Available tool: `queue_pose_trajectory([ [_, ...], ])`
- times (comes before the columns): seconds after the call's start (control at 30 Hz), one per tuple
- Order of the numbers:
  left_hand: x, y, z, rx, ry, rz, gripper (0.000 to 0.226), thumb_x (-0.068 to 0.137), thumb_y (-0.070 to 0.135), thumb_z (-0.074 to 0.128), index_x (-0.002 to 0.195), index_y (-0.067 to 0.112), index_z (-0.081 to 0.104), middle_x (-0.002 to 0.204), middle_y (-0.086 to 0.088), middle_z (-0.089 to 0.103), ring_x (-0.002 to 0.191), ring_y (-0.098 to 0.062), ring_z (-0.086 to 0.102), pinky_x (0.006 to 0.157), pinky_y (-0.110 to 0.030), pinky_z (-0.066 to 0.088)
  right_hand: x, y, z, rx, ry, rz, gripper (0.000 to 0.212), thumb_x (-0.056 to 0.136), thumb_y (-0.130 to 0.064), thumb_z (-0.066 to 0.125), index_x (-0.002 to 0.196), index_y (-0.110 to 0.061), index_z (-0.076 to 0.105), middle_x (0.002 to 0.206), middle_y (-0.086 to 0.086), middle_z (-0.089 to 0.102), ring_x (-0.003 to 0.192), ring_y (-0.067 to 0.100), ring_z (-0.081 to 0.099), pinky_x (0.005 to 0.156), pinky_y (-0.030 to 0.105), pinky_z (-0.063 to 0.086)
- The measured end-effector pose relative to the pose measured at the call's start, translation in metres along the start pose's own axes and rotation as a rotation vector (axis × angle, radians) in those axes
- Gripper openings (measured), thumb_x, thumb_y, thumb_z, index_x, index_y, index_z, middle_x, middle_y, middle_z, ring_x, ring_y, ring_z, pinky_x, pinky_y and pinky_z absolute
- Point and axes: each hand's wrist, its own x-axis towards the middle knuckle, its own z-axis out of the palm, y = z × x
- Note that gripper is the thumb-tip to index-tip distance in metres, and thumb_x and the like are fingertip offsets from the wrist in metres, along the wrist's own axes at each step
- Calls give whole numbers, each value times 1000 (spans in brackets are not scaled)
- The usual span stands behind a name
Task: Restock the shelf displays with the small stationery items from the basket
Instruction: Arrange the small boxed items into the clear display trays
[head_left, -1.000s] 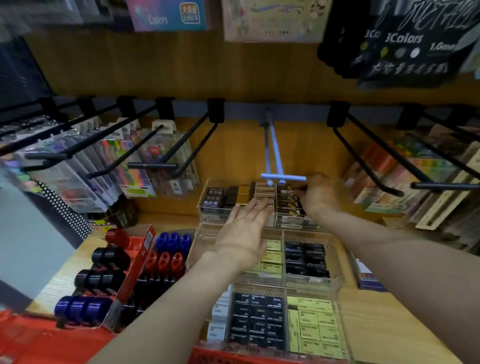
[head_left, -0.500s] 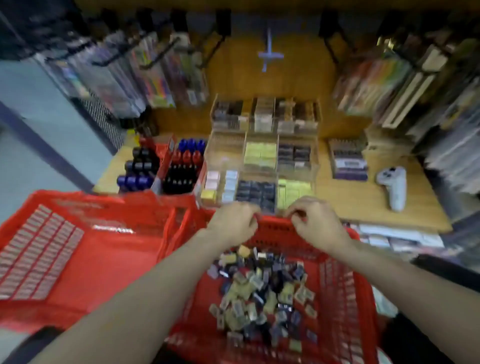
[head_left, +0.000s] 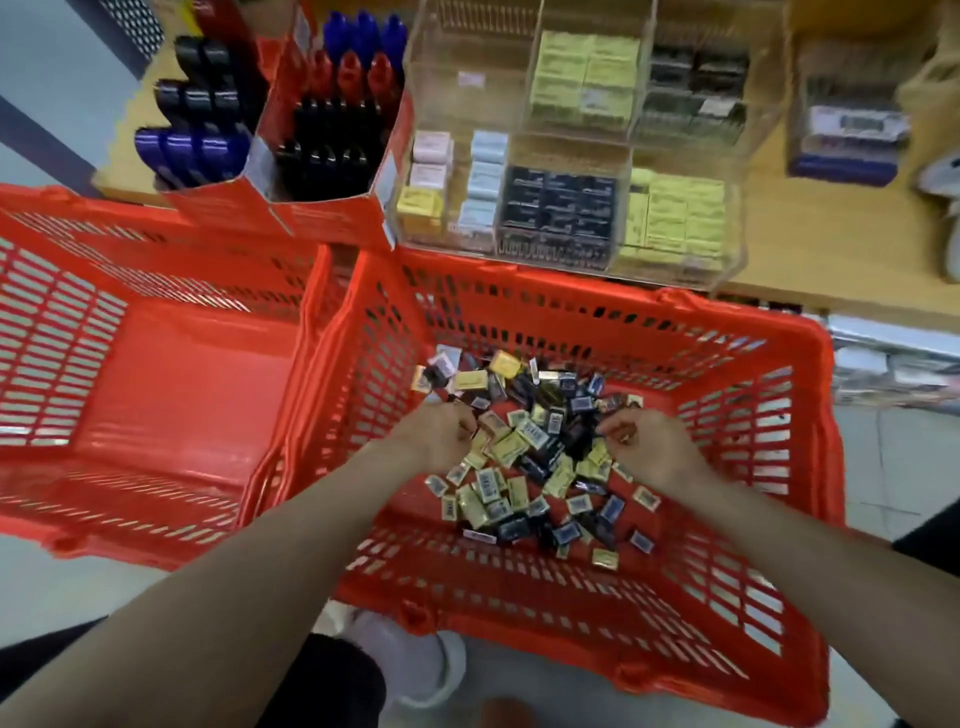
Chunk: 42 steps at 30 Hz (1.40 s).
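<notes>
A red plastic basket (head_left: 582, 293) stands below the shelf edge. It holds a loose pile of small stationery packets (head_left: 524, 467), yellow, black and blue. Both my hands are down in that pile. My left hand (head_left: 441, 436) lies knuckles-up at the pile's left edge, its fingers curled down among the packets and its fingertips hidden. My right hand (head_left: 649, 447) is at the pile's right side, fingers curled inward, pinching a small packet. Above the basket, clear acrylic display trays (head_left: 571, 150) on the wooden shelf (head_left: 810, 249) hold rows of yellow, black and pale packets.
A second red basket (head_left: 171, 364) sits to the left, nothing inside. Red cardboard boxes of black, blue and red markers (head_left: 322, 130) stand left of the trays. A white object (head_left: 948, 208) lies at the shelf's right edge. My white shoe (head_left: 415, 660) is on the floor.
My hands left the back display trays, passed over the basket's far rim and dropped into the packet pile. My view tilted down from the hanging hooks to the basket.
</notes>
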Motion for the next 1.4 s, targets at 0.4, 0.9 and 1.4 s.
queue_pose_trajectory([
  [0.4, -1, 0, 81, 83, -126, 146, 44, 93, 12, 58, 135, 27, 52, 139, -8, 41, 124, -29, 47, 104, -33, 41, -32, 32, 62, 3, -254, 16, 33, 90, -7, 67, 122, -16, 64, 125, 8, 61, 110, 23, 61, 90, 39, 53],
  [0.9, -5, -7, 69, -98, 135, -192, 31, 94, 18, 63, 123, 15, 53, 117, -7, 61, 101, -20, 58, 81, -25, 44, -41, 49, 28, 153, 48, 70, 22, 94, -8, 58, 105, -22, 71, 108, -4, 70, 90, 6, 59, 75, 10, 46],
  [1.4, 46, 28, 18, -893, 296, -183, 19, 96, 6, 54, 112, 15, 59, 113, 1, 60, 95, -10, 57, 60, -7, 42, 89, -48, 48, 255, 368, 358, 54, 88, -54, 64, 117, -9, 64, 103, 14, 68, 87, 29, 68, 70, 36, 58],
])
